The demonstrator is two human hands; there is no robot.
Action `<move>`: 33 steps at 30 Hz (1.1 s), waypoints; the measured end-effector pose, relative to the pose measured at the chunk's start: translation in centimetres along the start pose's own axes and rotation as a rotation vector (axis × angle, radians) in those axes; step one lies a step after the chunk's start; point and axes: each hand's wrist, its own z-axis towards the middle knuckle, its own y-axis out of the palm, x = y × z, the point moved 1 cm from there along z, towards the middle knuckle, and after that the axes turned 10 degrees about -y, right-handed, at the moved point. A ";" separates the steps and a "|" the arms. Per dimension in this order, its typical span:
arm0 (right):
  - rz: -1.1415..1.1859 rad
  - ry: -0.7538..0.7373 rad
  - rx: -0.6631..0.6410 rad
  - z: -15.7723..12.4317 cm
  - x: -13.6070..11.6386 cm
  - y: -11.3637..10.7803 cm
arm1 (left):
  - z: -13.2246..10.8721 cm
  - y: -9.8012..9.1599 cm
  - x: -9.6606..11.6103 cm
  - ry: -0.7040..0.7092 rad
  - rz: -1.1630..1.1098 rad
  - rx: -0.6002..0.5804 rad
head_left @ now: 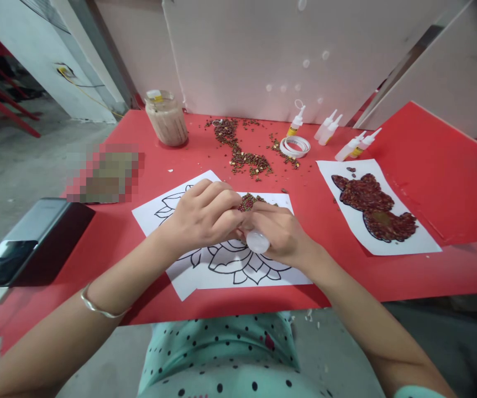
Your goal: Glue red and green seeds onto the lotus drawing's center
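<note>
My right hand (pixel 282 229) is closed around a small glue bottle (pixel 258 242), whose round translucent base faces me. My left hand (pixel 209 213) meets it, its fingers bent and pressed together at the bottle's far side; what they pinch is hidden. Both hands are over a white sheet (pixel 300 276) with a flower outline in black. Beyond my fingers, red and green beans (pixel 249 200) cover part of that drawing. A second flower drawing (pixel 180 287) lies partly beneath it, to the left.
Loose beans (pixel 238 152) are strewn over the red table (pixel 346 282). Behind them stand a cloudy jar (pixel 167 119), a tape roll (pixel 295 146) and several glue bottles (pixel 350 148). A bean-covered picture (pixel 375 207) lies right; a phone (pixel 6 260) rests against a dark box (pixel 56 226) at left.
</note>
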 end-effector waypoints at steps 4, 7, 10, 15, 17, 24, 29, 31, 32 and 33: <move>0.019 -0.001 0.053 0.3 0.1 -0.3 | 0.0 0.0 0.1 0.004 0.000 -0.001; 0.085 0.037 0.069 0.4 0.3 -0.8 | 0.0 0.0 0.2 0.015 -0.012 0.002; 0.130 0.081 0.045 0.6 0.3 -1.2 | -0.1 0.1 0.2 0.001 -0.024 -0.007; 0.155 0.115 -0.028 0.6 0.3 -1.3 | -0.1 0.1 0.1 0.002 -0.026 -0.002; 0.155 0.119 -0.050 0.4 0.3 -1.0 | 0.0 0.1 0.2 0.009 -0.010 -0.001; 0.123 0.087 -0.092 -0.1 0.4 -0.2 | 0.2 -0.1 0.2 0.027 0.010 -0.040; 0.045 0.053 -0.038 0.1 0.0 -0.4 | 0.2 -0.1 0.1 -0.001 0.014 -0.015; 0.024 0.041 -0.012 0.2 0.0 -0.4 | 0.2 -0.1 0.2 -0.009 0.021 -0.010; 0.015 0.040 0.002 0.2 0.0 -0.3 | 0.2 -0.1 0.2 -0.013 0.025 -0.012; 0.009 0.037 0.018 0.2 0.0 -0.3 | 0.2 -0.1 0.2 -0.016 0.031 -0.016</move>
